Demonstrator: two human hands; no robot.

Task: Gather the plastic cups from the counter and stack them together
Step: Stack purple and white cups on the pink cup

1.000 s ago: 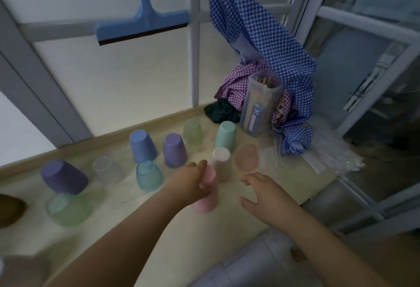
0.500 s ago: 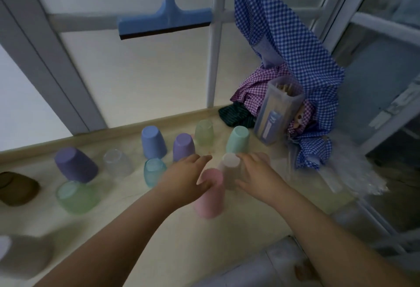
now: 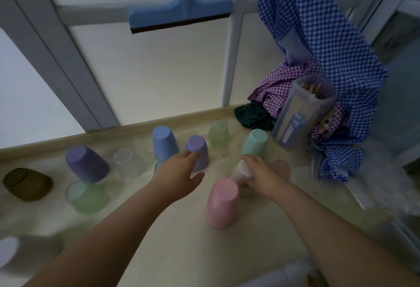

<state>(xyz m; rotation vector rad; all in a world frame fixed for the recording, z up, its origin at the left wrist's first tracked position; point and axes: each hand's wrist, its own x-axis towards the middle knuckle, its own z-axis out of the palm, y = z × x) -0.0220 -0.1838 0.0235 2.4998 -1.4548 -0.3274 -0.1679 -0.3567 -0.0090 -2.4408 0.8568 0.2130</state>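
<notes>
Several upside-down plastic cups stand on the pale counter (image 3: 141,236). A pink cup (image 3: 222,202) stands free at the near middle. My right hand (image 3: 261,175) is closed around a beige cup (image 3: 239,171), which tilts left. My left hand (image 3: 179,171) is open, its fingertips at the base of a small purple cup (image 3: 198,151). Behind stand a blue cup (image 3: 164,142), a light green cup (image 3: 218,132) and a mint cup (image 3: 255,142). A large purple cup (image 3: 87,164) leans over a green cup (image 3: 85,197). A clear cup (image 3: 126,161) stands between them.
A brown cup (image 3: 26,183) lies at the far left. Checked cloths (image 3: 322,66) and a clear plastic container (image 3: 300,114) fill the back right corner. A blue squeegee (image 3: 179,16) hangs on the window frame. The counter edge runs along the lower right.
My left hand has let go of the pink cup and moved up to the small purple cup. My right hand has closed on the beige cup and tipped it.
</notes>
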